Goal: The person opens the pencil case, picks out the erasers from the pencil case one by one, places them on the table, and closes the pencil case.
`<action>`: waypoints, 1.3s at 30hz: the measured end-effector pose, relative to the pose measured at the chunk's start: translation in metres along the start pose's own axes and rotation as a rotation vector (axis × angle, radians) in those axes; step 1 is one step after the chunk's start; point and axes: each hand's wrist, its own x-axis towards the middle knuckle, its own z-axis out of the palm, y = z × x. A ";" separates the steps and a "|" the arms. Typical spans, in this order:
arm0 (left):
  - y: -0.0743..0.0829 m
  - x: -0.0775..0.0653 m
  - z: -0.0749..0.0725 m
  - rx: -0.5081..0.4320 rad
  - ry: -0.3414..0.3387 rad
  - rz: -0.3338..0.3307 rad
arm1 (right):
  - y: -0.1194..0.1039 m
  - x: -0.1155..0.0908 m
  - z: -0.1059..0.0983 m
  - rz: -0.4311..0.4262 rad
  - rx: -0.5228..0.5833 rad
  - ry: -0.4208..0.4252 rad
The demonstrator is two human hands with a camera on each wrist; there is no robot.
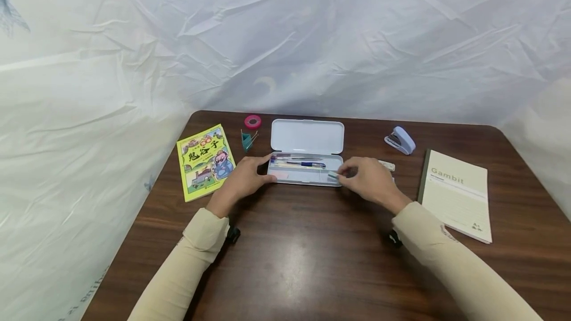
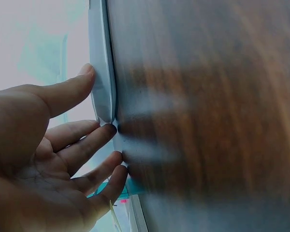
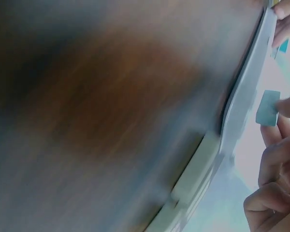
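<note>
An open white pencil case (image 1: 308, 136) lies at the middle of the table, lid tilted back. Inside are a blue pen (image 1: 306, 164), other slim pens and a flat pink piece (image 1: 281, 175). My left hand (image 1: 244, 178) holds the case's left end, thumb against the front wall and fingers around the far corner. Between thumb and fingertips, my right hand (image 1: 368, 178) pinches a small blue-green block (image 3: 268, 108) over the right front compartment. In the right wrist view the block hangs just above the case's rim (image 3: 249, 79).
Left of the case lie a yellow book (image 1: 206, 163), a teal triangular holder (image 1: 247, 141) and a pink tape roll (image 1: 253, 122). A pale block (image 1: 386, 165) sits behind my right hand. Farther right are a lilac stapler (image 1: 400, 140) and a notebook (image 1: 457, 192).
</note>
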 end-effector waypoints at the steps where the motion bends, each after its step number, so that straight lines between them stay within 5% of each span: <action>1: -0.001 0.000 0.000 0.001 0.000 -0.001 | 0.005 -0.003 -0.003 0.003 -0.009 -0.001; 18: -0.019 0.009 0.005 0.019 0.000 0.006 | 0.041 -0.044 -0.026 0.022 -0.021 -0.061; 39: -0.018 0.013 0.007 0.035 0.001 0.010 | 0.056 -0.052 -0.023 -0.045 -0.031 -0.100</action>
